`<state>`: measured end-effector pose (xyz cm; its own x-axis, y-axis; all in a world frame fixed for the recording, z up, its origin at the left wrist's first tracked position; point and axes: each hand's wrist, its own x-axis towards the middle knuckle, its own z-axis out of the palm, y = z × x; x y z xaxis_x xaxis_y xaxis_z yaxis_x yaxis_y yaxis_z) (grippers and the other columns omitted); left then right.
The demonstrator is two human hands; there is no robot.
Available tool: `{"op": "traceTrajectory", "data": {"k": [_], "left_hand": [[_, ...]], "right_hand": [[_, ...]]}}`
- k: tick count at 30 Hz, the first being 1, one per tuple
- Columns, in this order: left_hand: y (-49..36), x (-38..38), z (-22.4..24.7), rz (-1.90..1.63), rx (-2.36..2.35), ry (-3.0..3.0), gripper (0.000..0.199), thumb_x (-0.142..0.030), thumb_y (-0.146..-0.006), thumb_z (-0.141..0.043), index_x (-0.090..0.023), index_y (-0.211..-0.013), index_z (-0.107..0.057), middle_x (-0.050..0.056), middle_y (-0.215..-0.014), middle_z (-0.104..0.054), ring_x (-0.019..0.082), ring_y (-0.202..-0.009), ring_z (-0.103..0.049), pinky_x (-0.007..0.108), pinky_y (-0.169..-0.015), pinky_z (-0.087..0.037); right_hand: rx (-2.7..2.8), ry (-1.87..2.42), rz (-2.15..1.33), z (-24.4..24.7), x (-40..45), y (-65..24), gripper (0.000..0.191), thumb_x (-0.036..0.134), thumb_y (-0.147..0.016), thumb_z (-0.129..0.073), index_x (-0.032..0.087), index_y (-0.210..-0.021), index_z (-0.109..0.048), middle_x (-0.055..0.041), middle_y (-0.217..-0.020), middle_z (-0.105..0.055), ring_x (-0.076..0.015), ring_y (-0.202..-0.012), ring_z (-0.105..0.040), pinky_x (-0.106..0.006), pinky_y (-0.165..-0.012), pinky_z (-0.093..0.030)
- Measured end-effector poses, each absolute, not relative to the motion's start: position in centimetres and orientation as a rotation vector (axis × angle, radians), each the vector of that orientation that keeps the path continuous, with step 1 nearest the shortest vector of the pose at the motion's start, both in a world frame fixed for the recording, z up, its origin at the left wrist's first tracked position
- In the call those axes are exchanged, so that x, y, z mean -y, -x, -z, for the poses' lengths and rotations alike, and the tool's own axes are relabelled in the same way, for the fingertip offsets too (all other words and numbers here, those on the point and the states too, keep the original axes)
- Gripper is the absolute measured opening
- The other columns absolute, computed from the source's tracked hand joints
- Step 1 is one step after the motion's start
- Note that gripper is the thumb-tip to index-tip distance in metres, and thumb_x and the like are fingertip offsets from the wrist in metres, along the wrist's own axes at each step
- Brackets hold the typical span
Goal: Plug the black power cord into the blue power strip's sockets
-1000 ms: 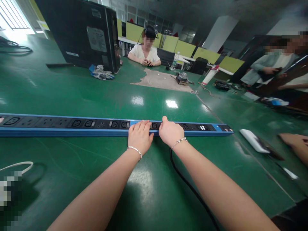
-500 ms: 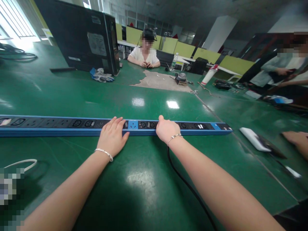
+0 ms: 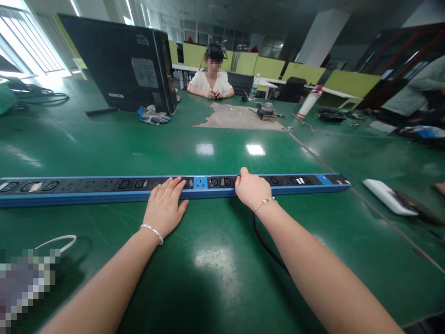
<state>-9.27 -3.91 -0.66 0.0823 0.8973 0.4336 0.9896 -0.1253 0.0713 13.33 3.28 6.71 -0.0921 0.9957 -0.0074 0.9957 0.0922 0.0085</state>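
Note:
A long blue power strip [image 3: 104,196] with black sockets and a blue socket lies across the green table [image 3: 167,144]. My left hand [image 3: 166,204] rests on the strip left of the blue socket, palm down, fingers stretched out. Right of that socket, my right hand [image 3: 253,189] is closed over the strip, thumb side up. A black cable [image 3: 266,246] runs from beneath this hand toward me, partly behind my forearm. Whatever my right fingers grip is hidden by the hand.
A black computer case [image 3: 128,65] and gloves [image 3: 153,115] are at the back left. Across the table sits a person [image 3: 211,83]. A white object [image 3: 387,196] lies right of the strip. A bottle [image 3: 255,87] stands farther back.
The view has shifted, so most things appear slightly farther right. Both hands keep their poses on the strip. The other person's hand at the right edge has mostly left the view.

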Motion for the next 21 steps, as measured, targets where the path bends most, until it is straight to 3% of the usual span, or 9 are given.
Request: {"op": "traceTrajectory", "data": {"k": [10,16,18,21], "left_hand": [[9.4,3.6,0.3,0.632,1.918,2.105,0.039,-0.031,-0.088,-0.041,-0.022,-0.125,-0.05,0.005,-0.134,-0.052,0.023,-0.124,-0.045,0.041,-0.102,-0.034],[9.3,3.4,0.2,0.659,1.969,2.066,0.035,-0.03,-0.089,-0.04,-0.024,-0.121,-0.054,0.004,-0.129,-0.056,0.022,-0.119,-0.049,0.04,-0.098,-0.036],[9.2,3.4,0.2,0.66,1.976,2.058,0.035,-0.031,-0.088,-0.041,-0.024,-0.12,-0.054,0.004,-0.129,-0.056,0.022,-0.119,-0.049,0.04,-0.098,-0.036],[9.2,3.4,0.2,0.665,1.971,2.055,0.035,-0.031,-0.088,-0.041,-0.024,-0.12,-0.054,0.003,-0.129,-0.056,0.022,-0.118,-0.049,0.039,-0.098,-0.035]], "right_hand": [[-2.267,-2.278,0.072,-6.8,-3.4,-13.4,0.032,0.036,-0.088,-0.036,0.019,-0.107,-0.056,-0.0135,-0.093,-0.069,-0.0273,-0.088,-0.065,-0.036,-0.076,-0.047],[-2.347,-2.522,-0.16,-10.9,-2.1,-13.6,0.036,0.04,-0.087,-0.039,0.017,-0.111,-0.054,-0.0135,-0.085,-0.068,-0.0272,-0.082,-0.064,-0.034,-0.072,-0.045],[-2.537,-2.456,-0.034,-11.8,-1.8,-13.0,0.035,0.04,-0.086,-0.04,0.018,-0.109,-0.055,-0.0105,-0.086,-0.068,-0.0237,-0.08,-0.063,-0.03,-0.071,-0.044],[-2.757,-2.08,0.431,-11.0,-1.9,-11.0,0.026,0.034,-0.084,-0.042,0.022,-0.099,-0.059,-0.0041,-0.082,-0.068,-0.0175,-0.073,-0.062,-0.025,-0.067,-0.042]]}}
